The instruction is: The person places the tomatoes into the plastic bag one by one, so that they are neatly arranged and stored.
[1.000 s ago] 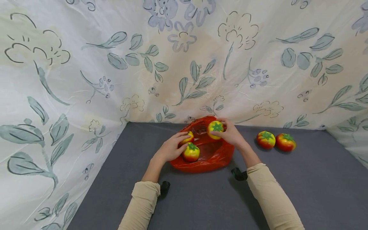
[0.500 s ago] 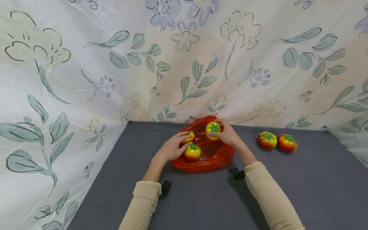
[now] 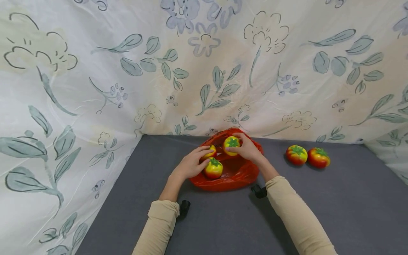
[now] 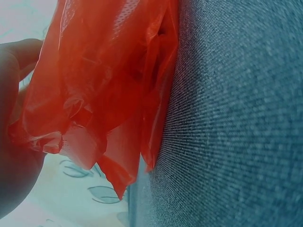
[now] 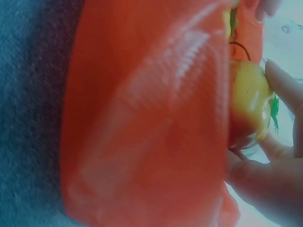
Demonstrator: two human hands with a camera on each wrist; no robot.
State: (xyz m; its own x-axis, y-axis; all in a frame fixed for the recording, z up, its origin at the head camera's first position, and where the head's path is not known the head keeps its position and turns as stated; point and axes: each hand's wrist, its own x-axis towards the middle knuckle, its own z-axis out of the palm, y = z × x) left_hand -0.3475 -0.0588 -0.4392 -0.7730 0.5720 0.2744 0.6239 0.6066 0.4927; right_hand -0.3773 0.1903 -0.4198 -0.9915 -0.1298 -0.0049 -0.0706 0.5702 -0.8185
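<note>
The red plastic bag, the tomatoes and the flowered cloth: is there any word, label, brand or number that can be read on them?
There are none. The red plastic bag is plain, the tomatoes carry no sticker, and the flowered cloth shows only drawn leaves and blossoms. The grey table surface bears no sign either.

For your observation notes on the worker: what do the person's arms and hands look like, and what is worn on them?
Both arms wear long beige sleeves, the left sleeve and the right sleeve, each ending at the wrist. The left hand and right hand are bare, with no gloves. A small black device sits by each wrist.
</note>
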